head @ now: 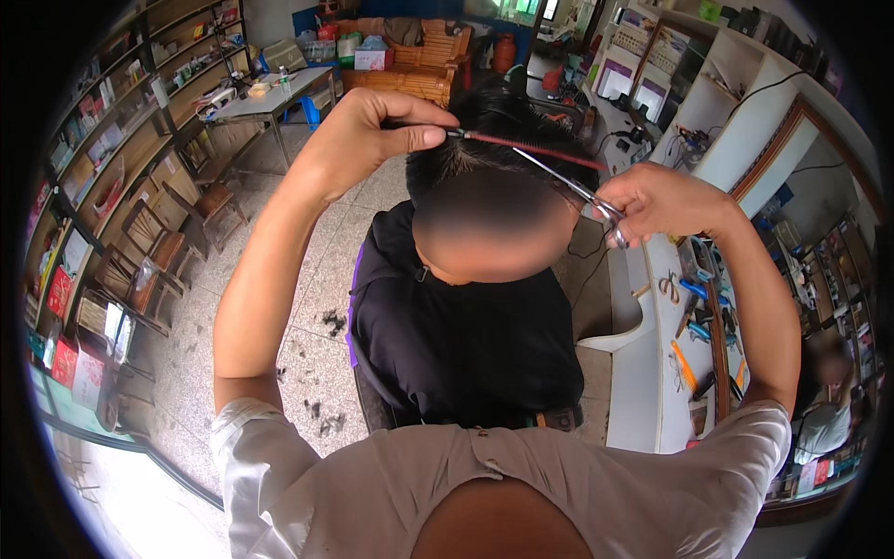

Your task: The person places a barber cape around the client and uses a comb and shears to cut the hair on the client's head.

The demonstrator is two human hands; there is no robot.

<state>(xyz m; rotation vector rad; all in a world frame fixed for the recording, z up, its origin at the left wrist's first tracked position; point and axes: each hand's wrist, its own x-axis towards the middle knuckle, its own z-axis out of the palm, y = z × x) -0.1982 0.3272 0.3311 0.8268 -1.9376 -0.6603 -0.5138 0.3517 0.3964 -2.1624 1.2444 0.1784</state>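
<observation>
A person in a black barber cape (482, 349) sits facing me, with short dark hair (489, 115) on top of the head. My left hand (380, 136), at the upper left of the head, pinches the dark end of a long reddish comb (531, 145), which lies slanted across the hair. On the other side, my right hand (660, 202) holds metal scissors (573, 187) by the finger rings. Their blades point up and left to the comb and touch or nearly touch its underside. Whether the blades are apart is hard to see.
At right stands a white counter (632, 391) with spare scissors (669, 286), an orange comb (684, 367) and clippers, below a framed mirror (803, 154). Wooden chairs (150, 241) and shelves line the left. Cut hair (334, 322) lies on the speckled floor. A wooden bench (412, 66) stands behind.
</observation>
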